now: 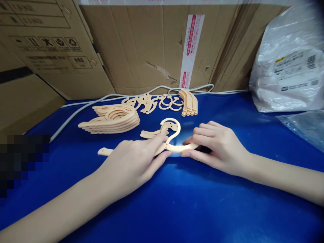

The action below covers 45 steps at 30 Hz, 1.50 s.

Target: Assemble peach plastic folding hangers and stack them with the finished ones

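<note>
A cream plastic clothes hanger (pixel 180 147) with a curved hook is held between my two hands, just above the blue surface. My left hand (pixel 131 157) is closed around its left arm near the middle joint, and the arm's end sticks out past the knuckles. On the other side, my right hand (pixel 215 143) pinches the right arm between thumb and fingers; the tip there is hidden by the hand. Right behind the hook lie loose cream curved pieces (pixel 149 134), partly covered by the hanger and my left hand.
Stacked cream hanger parts (pixel 113 121) lie at the back left. Several small hooks (pixel 165 103) and a bundle of curved arms (pixel 188 103) lie farther back. A white cable (pixel 101 98) runs before the cardboard boxes (pixel 141 47). A plastic-wrapped package (pixel 288 67) stands at right.
</note>
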Available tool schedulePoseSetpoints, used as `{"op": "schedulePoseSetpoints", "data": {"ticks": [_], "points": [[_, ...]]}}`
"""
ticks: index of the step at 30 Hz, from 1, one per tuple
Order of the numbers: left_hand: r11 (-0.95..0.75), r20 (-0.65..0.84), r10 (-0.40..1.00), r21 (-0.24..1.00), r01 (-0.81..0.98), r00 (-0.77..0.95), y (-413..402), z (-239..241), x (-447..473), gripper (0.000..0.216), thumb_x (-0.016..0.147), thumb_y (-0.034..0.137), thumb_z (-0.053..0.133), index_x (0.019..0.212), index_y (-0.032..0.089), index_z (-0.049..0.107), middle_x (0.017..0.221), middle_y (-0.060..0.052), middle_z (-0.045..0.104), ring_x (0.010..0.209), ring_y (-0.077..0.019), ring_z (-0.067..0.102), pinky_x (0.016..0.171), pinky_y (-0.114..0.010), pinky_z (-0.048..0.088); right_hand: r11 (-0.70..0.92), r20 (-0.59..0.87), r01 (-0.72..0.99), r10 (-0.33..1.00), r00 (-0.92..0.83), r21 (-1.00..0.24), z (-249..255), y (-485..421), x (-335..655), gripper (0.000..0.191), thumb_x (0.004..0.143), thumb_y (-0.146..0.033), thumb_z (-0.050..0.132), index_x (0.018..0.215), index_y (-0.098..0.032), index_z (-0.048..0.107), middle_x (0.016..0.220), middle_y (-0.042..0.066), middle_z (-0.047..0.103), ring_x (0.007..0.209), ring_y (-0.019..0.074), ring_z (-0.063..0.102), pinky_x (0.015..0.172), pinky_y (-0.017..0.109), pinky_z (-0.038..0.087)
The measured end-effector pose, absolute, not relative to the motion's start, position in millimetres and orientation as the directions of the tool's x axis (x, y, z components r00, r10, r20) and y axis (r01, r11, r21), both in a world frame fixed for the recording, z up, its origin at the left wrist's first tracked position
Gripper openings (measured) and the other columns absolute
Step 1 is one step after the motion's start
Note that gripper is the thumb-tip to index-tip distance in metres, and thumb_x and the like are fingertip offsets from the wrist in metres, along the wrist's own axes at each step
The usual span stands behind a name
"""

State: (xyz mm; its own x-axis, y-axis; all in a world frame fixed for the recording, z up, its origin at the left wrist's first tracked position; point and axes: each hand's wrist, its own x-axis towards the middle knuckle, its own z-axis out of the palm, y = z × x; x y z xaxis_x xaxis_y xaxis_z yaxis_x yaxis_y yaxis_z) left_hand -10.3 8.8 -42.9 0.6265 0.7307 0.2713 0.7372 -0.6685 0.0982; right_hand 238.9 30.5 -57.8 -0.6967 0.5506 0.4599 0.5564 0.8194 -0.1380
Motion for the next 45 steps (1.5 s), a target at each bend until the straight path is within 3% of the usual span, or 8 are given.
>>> {"op": "schedulePoseSetpoints", "data": {"ticks": [2,6,9,15,18,23,34,45], "points": [[-0.669,0.277,0.727,0.082,0.739,0.628,8.4,-43.0,-10.4,0.032,0.103,0.032,0.044,0.127,0.016,0.057,0.096,-0.005,0.079,0.072,-0.0239,0.076,0.052,-0.029,0.047,0.81,0.482,0.57,0.557,-0.676,-0.137,-57.4,31.0,239.1,0.029,0.099,-0.043,0.058,0.092,-0.017,0.07,0.076,0.001,0.065,0.072,0.0177,0.055,0.071,0.035,0.034],[-0.668,0.287,0.73,0.106,0.737,0.62,7.0,-41.8,-9.6,0.022,0.102,0.03,0.044,0.107,0.018,0.063,0.082,0.0,0.076,0.062,-0.0209,0.073,0.048,-0.027,0.043,0.783,0.536,0.597,0.583,-0.61,-0.172,-57.4,31.4,238.3,0.032,0.094,-0.048,0.063,0.097,-0.016,0.065,0.083,0.003,0.068,0.08,0.0205,0.057,0.085,0.04,0.037],[-0.662,0.264,0.74,0.128,0.738,0.619,5.9,-40.1,-9.0,0.02,0.102,0.029,0.046,0.094,0.018,0.062,0.074,0.001,0.073,0.055,-0.0194,0.069,0.047,-0.026,0.04,0.786,0.552,0.589,0.581,-0.598,-0.189,-57.4,31.5,237.5,0.033,0.093,-0.046,0.065,0.106,-0.016,0.06,0.093,0.007,0.069,0.088,0.0223,0.059,0.085,0.039,0.04],[-0.639,0.235,0.764,0.14,0.756,0.601,5.8,-38.6,-8.0,0.024,0.103,0.035,0.044,0.092,0.019,0.058,0.073,0.0,0.071,0.054,-0.0198,0.068,0.047,-0.026,0.035,0.807,0.622,0.572,0.524,-0.581,-0.146,-52.4,28.4,237.8,0.029,0.094,-0.042,0.063,0.114,-0.022,0.056,0.112,0.012,0.066,0.101,0.0281,0.06,0.085,0.046,0.047],[-0.631,0.241,0.77,0.15,0.761,0.591,5.9,-39.0,-7.7,0.026,0.103,0.037,0.042,0.088,0.021,0.056,0.072,0.001,0.07,0.053,-0.0184,0.066,0.047,-0.026,0.032,0.829,0.662,0.553,0.462,-0.59,-0.086,-49.9,25.3,238.8,0.02,0.096,-0.033,0.06,0.113,-0.023,0.058,0.108,0.012,0.067,0.099,0.0275,0.062,0.085,0.046,0.048],[-0.639,0.267,0.763,0.176,0.749,0.589,7.0,-42.0,-9.0,0.026,0.104,0.038,0.042,0.087,0.022,0.053,0.071,0.003,0.068,0.056,-0.0176,0.066,0.049,-0.026,0.029,0.909,0.606,0.413,0.362,-0.708,-0.059,-51.7,24.1,239.0,0.015,0.097,-0.024,0.058,0.111,-0.018,0.06,0.093,0.008,0.071,0.08,0.0199,0.062,0.07,0.034,0.05],[-0.672,0.289,0.735,0.186,0.717,0.614,4.9,-43.7,-9.3,0.025,0.104,0.037,0.043,0.087,0.022,0.054,0.07,0.003,0.067,0.054,-0.0166,0.065,0.048,-0.026,0.029,0.888,0.532,0.436,0.44,-0.723,-0.143,-55.2,28.8,239.0,0.042,0.1,-0.024,0.052,0.141,-0.02,0.05,0.094,0.006,0.071,0.083,0.0199,0.061,0.07,0.031,0.052],[-0.761,0.331,0.628,0.07,0.645,0.704,0.9,-40.4,-4.3,0.033,0.106,0.036,0.039,0.081,0.02,0.052,0.059,0.004,0.06,0.04,-0.0125,0.051,0.041,-0.026,0.029,0.876,0.516,0.45,0.471,-0.715,-0.177,-57.3,29.9,238.4,0.034,0.101,-0.028,0.052,0.132,-0.016,0.057,0.095,0.008,0.07,0.083,0.0198,0.06,0.073,0.033,0.052]]}}
